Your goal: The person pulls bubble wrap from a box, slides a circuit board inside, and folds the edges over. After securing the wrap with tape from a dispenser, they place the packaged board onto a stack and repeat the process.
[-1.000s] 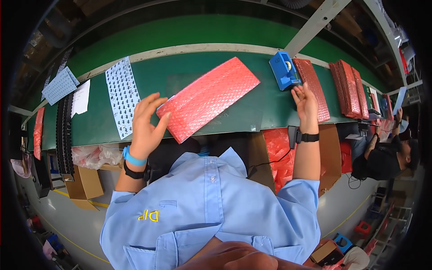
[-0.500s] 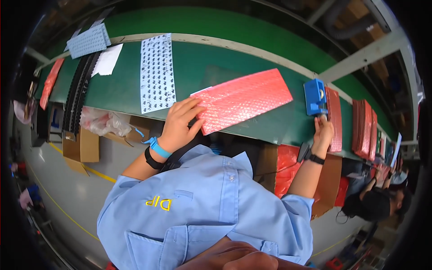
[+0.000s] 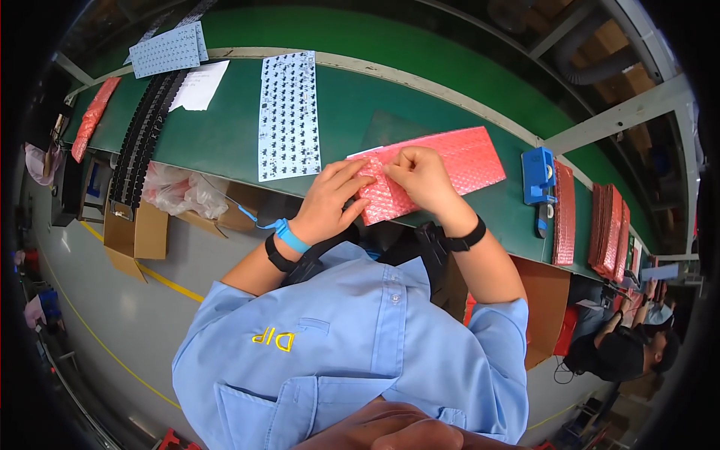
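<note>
A: Red bubble-wrap pouch [image 3: 439, 161], flat on the green tabletop [image 3: 225, 142] at its near edge, slanting up toward the right.

B: Pinned at the near left end by both hands. Left hand [image 3: 334, 199] spread flat, fingers [image 3: 352, 174] extended and nearly straight, resting on the pouch's corner, closed on nothing.

A: Right hand [image 3: 420, 176] curled just beside it, fingers [image 3: 399, 160] pinched tight on the pouch's upper edge. Knuckles of the two hands almost touching.

B: Blue strap and black band on the left wrist, black band on the right. Pale blue shirt sleeves below.

A: Left of the pouch, close by but apart: white keyboard circuit panel [image 3: 289, 116] dotted with dark parts, lying lengthwise away from the body.

B: Farther left, white paper sheet [image 3: 199, 84], second circuit panel [image 3: 166, 49] at the far edge, long black strip [image 3: 142, 139] running diagonally, another red pouch [image 3: 91, 118] at the tabletop's end.

A: Right of the held pouch, well apart: blue tape dispenser [image 3: 538, 176]. Beyond it, stacked red pouches [image 3: 604, 229] standing in rows along the tabletop.

B: Under the tabletop's near edge, crumpled clear plastic bag [image 3: 176, 195] and open cardboard box [image 3: 135, 232] on the grey floor.

A: Lower right corner, another person [image 3: 622, 352] in dark clothing, seated; hands too small to make out.
</note>
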The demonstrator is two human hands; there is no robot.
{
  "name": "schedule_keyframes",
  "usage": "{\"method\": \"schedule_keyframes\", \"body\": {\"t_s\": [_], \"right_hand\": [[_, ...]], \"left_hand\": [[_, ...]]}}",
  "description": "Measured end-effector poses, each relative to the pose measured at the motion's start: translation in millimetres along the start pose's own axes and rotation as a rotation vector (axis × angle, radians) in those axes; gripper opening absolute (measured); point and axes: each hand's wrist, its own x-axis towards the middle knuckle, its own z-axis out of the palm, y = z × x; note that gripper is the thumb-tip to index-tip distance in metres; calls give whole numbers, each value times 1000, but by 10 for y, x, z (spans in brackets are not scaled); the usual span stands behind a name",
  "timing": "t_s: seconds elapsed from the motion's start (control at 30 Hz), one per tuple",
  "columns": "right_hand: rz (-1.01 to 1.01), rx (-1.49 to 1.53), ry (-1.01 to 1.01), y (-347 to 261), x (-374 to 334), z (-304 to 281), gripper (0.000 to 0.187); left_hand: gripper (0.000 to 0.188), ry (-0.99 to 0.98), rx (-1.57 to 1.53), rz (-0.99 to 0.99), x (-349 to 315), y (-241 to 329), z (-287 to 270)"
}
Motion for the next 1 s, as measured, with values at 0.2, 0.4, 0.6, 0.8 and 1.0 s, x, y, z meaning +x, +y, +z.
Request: {"method": "schedule_keyframes", "body": {"t_s": [0.2, 0.4, 0.6, 0.8, 1.0], "right_hand": [[45, 2, -54, 77, 226, 141, 28], [50, -442, -85, -312, 208, 164, 21], [-2, -783, -167, -415, 297, 141, 24], [120, -772, -395, -344, 512, -125, 39], [297, -905, -457, -409, 481, -241, 51]], "left_hand": [[38, 86, 25, 63, -54, -71, 64], [38, 102, 86, 100, -111, -163, 129], [42, -1, 242, 121, -73, -90, 67], [39, -51, 325, 202, -46, -79, -28], [43, -101, 291, 161, -45, -69, 8]]}}
